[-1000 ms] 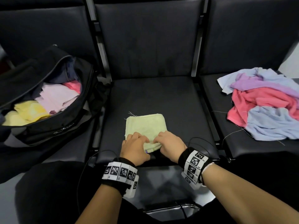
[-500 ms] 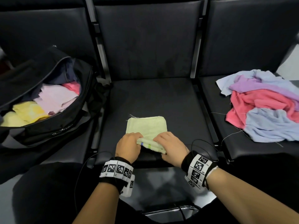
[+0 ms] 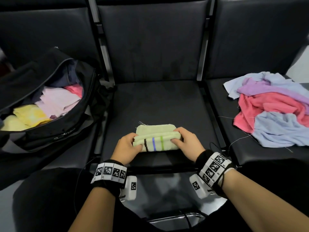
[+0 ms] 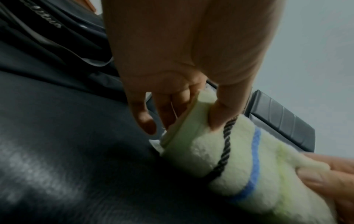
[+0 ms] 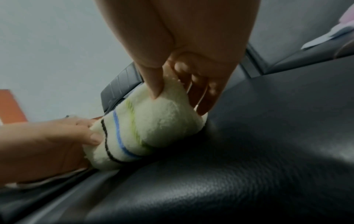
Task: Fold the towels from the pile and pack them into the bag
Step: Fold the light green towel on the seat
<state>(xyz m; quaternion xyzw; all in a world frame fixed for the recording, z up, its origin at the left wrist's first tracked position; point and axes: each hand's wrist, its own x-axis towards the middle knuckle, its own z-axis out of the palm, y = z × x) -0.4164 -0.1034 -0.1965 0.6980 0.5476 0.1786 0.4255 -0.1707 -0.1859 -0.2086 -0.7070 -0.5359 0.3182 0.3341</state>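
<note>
At the six o'clock edge of the middle seat (image 3: 158, 101), the pale green towel (image 3: 157, 142) is half turned over on itself, its near edge lifted and carried toward twelve o'clock. The black bag (image 3: 55, 131) lies open at nine o'clock with folded towels already inside, and the loose pile (image 3: 274, 111) waits at three o'clock.

The likeliest trouble is an uneven fold: the thick doubled layers look springy, so if either end is let go early the flap would probably flop back or land crooked. The towel also sits close to the seat's front lip, so a tug toward the body could drag it off (the seat surface looks smooth).

The left hand (image 3: 127, 146) pinches the towel's left end, thumb on top beside the dark stripe and fingers tucked under the layers. The right hand (image 3: 185, 143) pinches the right end the same way, thumb pressed into the pile and fingers curled beneath. The two hands are apart, one at each end, wrists low near the seat edge.
</note>
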